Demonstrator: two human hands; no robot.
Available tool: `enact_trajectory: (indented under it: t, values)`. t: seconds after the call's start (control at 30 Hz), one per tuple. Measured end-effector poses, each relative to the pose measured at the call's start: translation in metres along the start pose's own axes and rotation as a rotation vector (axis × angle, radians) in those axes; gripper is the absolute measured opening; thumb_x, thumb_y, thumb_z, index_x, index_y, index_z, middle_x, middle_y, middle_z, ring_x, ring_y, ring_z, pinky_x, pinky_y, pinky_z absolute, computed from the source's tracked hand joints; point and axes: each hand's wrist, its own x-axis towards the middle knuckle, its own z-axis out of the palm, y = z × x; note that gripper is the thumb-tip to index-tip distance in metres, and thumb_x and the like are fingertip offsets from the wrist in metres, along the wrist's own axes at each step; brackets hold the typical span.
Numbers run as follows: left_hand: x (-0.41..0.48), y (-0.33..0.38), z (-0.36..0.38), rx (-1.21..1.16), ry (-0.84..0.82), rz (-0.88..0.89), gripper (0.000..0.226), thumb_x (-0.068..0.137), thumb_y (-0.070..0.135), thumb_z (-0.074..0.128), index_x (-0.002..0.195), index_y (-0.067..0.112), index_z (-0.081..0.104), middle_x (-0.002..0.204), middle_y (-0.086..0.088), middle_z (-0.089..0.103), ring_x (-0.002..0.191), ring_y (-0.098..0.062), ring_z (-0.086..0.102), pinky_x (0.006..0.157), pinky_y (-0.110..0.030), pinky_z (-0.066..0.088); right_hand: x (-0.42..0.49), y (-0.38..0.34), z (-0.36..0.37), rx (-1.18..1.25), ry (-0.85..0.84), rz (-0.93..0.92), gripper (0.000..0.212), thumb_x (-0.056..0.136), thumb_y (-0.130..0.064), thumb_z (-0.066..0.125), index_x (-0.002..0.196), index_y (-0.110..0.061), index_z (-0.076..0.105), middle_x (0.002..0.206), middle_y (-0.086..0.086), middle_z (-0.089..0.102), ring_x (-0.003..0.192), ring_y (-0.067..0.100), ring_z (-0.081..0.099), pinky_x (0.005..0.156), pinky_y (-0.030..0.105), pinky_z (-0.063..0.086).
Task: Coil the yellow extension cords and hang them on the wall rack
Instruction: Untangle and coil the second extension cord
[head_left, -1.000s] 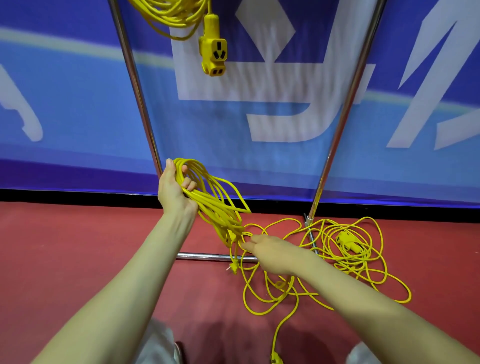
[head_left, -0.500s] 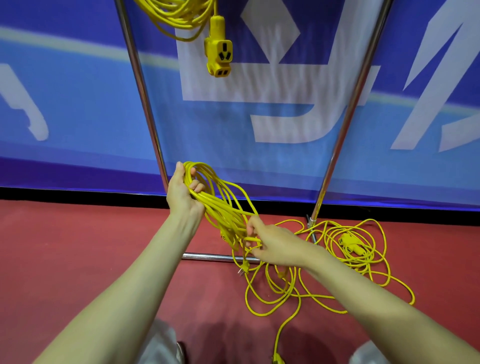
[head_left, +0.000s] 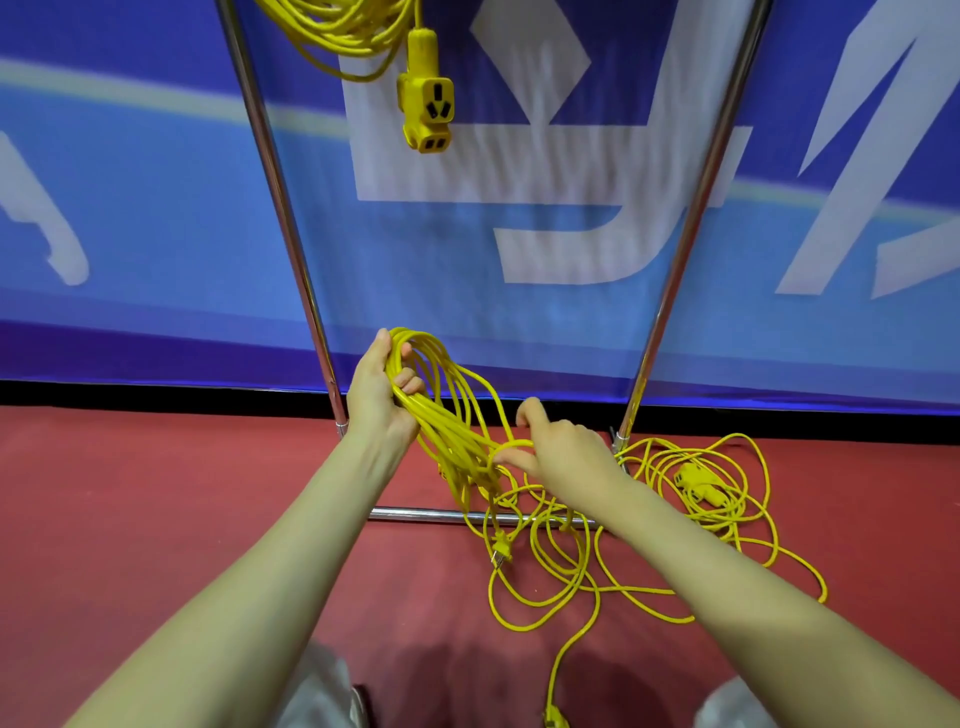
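So the person is mid-coil, I'd say, not at the hanging part yet. The left hand (head_left: 382, 400) is sitting just left of centre, thumb pointing up, fingers (head_left: 410, 382) clenching round the top of a bundle of loops (head_left: 452, 415). The loops are drooping away toward 5 o'clock. The right hand (head_left: 566, 457) is at about 4 o'clock from the left one, back of the hand facing up, pinching a single strand right at the low end of the bundle. Both forearms are reaching forward from 6 o'clock.

The rest of that cord, the loose slack (head_left: 545, 577), is lying on the red floor (head_left: 156, 519) at 5 o'clock, with a plug (head_left: 501, 552) dangling just under the bundle. Another tangled cord (head_left: 701, 488) is sitting at 3 o'clock by the rack pole (head_left: 691, 223). One coiled cord (head_left: 337, 31) is hanging at 12 o'clock, its socket block (head_left: 426, 98) dangling.

Next move is probably bringing that strand up to the left hand as another loop, and the floor slack is looking knotty enough to snag.
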Motion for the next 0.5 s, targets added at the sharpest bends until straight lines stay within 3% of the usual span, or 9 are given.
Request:
enact_trajectory:
  t: [0.07, 0.17, 0.23, 0.3, 0.37, 0.43, 0.5]
  values:
    - [0.0, 0.0, 0.0, 0.039, -0.004, 0.025, 0.028, 0.1, 0.025, 0.048, 0.075, 0.013, 0.052, 0.057, 0.001, 0.054, 0.03, -0.004, 0.031, 0.03, -0.013, 0.024, 0.001, 0.002, 0.002, 0.235, -0.014, 0.052, 0.041, 0.083, -0.058, 0.059, 0.093, -0.021, 0.046, 0.072, -0.003, 0.055, 0.071, 0.023, 0.055, 0.064, 0.033, 0.038]
    - [-0.001, -0.002, -0.001, 0.045, -0.002, 0.003, 0.029, 0.1, 0.024, 0.048, 0.074, 0.012, 0.051, 0.055, 0.001, 0.054, 0.029, -0.004, 0.031, 0.029, -0.013, 0.024, 0.002, -0.007, -0.004, 0.48, -0.082, -0.027, 0.03, 0.082, -0.047, 0.068, 0.07, -0.025, 0.051, 0.055, -0.009, 0.044, 0.05, 0.003, 0.041, 0.052, 0.022, 0.03]
    - [0.0, -0.005, -0.003, 0.045, -0.003, -0.04, 0.028, 0.099, 0.024, 0.049, 0.074, 0.012, 0.051, 0.055, 0.001, 0.054, 0.029, -0.004, 0.032, 0.029, -0.013, 0.024, 0.003, -0.011, -0.011, 0.586, -0.201, -0.071, 0.022, 0.083, -0.037, 0.071, 0.075, -0.017, 0.064, 0.056, -0.009, 0.051, 0.048, -0.001, 0.044, 0.052, 0.02, 0.035]
    - [0.001, -0.007, -0.004, 0.073, -0.01, -0.082, 0.026, 0.099, 0.024, 0.05, 0.075, 0.012, 0.051, 0.056, 0.001, 0.054, 0.029, -0.004, 0.032, 0.029, -0.013, 0.025, 0.002, -0.011, -0.019, 0.699, -0.367, -0.111, 0.012, 0.085, -0.021, 0.07, 0.093, -0.011, 0.069, 0.074, 0.0, 0.065, 0.067, 0.003, 0.057, 0.069, 0.032, 0.05]
    - [0.001, -0.008, -0.005, 0.107, -0.004, -0.12, 0.026, 0.098, 0.024, 0.051, 0.076, 0.011, 0.051, 0.057, 0.0, 0.053, 0.029, -0.004, 0.032, 0.029, -0.013, 0.025, -0.001, -0.01, -0.026, 0.712, -0.464, -0.198, 0.022, 0.089, -0.003, 0.059, 0.11, -0.008, 0.064, 0.093, 0.004, 0.068, 0.085, 0.016, 0.063, 0.085, 0.035, 0.05]
    - [-0.001, -0.008, -0.003, 0.114, -0.011, -0.165, 0.026, 0.098, 0.025, 0.051, 0.077, 0.01, 0.051, 0.055, 0.0, 0.053, 0.028, -0.004, 0.032, 0.028, -0.013, 0.025, -0.006, -0.011, -0.029, 0.646, -0.436, -0.283, 0.026, 0.093, -0.001, 0.051, 0.116, -0.01, 0.06, 0.097, -0.001, 0.068, 0.082, 0.009, 0.063, 0.081, 0.03, 0.05]
    - [-0.004, -0.011, 0.0, 0.118, -0.029, -0.215, 0.028, 0.099, 0.026, 0.049, 0.076, 0.01, 0.05, 0.053, -0.001, 0.053, 0.027, -0.004, 0.032, 0.027, -0.012, 0.025, -0.008, -0.013, -0.03, 0.556, -0.305, -0.331, 0.019, 0.096, -0.009, 0.051, 0.113, -0.014, 0.057, 0.088, -0.007, 0.066, 0.068, 0.003, 0.057, 0.071, 0.024, 0.05]
